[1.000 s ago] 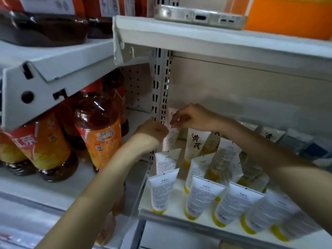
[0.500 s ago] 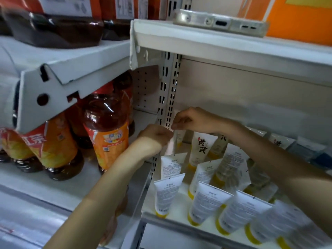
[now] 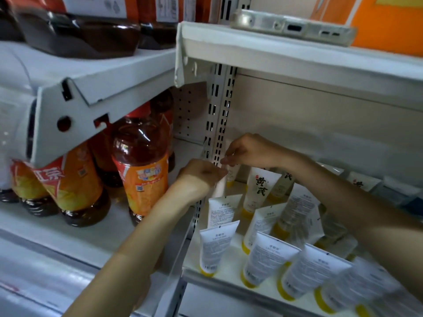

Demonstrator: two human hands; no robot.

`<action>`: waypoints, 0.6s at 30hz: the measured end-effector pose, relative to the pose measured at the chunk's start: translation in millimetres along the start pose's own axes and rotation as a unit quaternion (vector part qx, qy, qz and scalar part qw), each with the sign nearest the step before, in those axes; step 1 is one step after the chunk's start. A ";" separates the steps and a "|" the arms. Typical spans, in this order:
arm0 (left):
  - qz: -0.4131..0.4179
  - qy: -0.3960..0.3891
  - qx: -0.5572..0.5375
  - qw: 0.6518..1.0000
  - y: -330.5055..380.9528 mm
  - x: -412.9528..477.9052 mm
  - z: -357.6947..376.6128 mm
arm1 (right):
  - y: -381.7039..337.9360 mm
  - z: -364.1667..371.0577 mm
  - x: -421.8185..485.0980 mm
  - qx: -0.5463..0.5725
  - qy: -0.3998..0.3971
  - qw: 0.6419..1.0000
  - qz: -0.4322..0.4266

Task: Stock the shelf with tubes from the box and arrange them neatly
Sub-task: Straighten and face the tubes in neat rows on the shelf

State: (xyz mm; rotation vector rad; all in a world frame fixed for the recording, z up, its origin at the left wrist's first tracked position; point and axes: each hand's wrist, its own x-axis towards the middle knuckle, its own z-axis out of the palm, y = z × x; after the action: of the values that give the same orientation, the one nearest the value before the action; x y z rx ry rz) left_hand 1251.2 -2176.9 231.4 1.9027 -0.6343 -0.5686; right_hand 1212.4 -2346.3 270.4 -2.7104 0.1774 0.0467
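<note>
A white tube (image 3: 220, 186) is held upright at the back-left corner of the shelf (image 3: 219, 281), just beside the slotted upright (image 3: 220, 115). Its lower body is gripped by the left hand (image 3: 201, 177), and its flat top edge is pinched by the fingertips of the right hand (image 3: 249, 150) — a two-point hold that seems meant to keep the tube plumb while it is settled on its cap. The corner is probably chosen so that the back row starts against the upright and a straight line is set for the rest.

Only a narrow white strip of the held tube is shown between the hands, and its cap is hidden. The other tubes (image 3: 214, 250) on the shelf are stood cap-down in rough rows: white bodies widening to a flat sealed end, with yellow caps. Small grey print is seen on most, and large dark characters on one (image 3: 261, 188) near the back. Several toward the right are leaned or crowded — straightening is judged not yet done. The box is not in view. Bottles (image 3: 139, 172) with orange labels are kept in the bay to the left.
</note>
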 end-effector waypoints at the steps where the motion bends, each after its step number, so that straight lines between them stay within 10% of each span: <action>1: 0.000 0.003 -0.004 1.000 -1.0 0.7 0.7 | 0.3 0.7 0.8 -0.002 0.002 1.000 0.002; 18: -0.019 0.086 -0.068 0.994 -9.7 7.4 3.3 | -7.3 1.1 16.3 0.004 -0.058 0.998 -0.003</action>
State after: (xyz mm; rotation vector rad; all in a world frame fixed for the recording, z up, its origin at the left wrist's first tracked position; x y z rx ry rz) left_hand 1256.4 -2180.5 220.4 1.8147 -0.4368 -0.4545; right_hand 1229.5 -2341.2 271.4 -2.6904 0.1347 0.2017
